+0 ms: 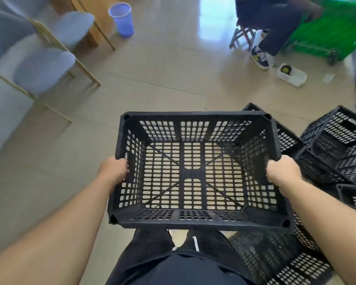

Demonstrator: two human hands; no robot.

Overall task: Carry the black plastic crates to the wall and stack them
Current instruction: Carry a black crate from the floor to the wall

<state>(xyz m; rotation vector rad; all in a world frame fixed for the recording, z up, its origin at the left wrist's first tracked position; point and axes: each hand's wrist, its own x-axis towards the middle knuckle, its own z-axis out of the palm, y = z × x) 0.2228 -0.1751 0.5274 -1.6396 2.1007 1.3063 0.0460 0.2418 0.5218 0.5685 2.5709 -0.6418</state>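
A black perforated plastic crate (197, 117) hangs level in front of my body, its open top facing up, and it holds nothing. My left hand (115, 169) grips its left rim and my right hand (283, 171) grips its right rim. Through the slotted bottom I see the beige floor tiles. Several more black crates (335, 149) lie jumbled on the floor to my right, some tipped on their sides, and one (275, 256) lies by my right leg.
Two blue padded chairs (43, 68) with gold legs stand at the left by a wooden table. A blue waste bin (121, 18) sits at the far left-centre. A seated person (275, 27), a green cart (329, 31) and a white container (292, 75) are far right.
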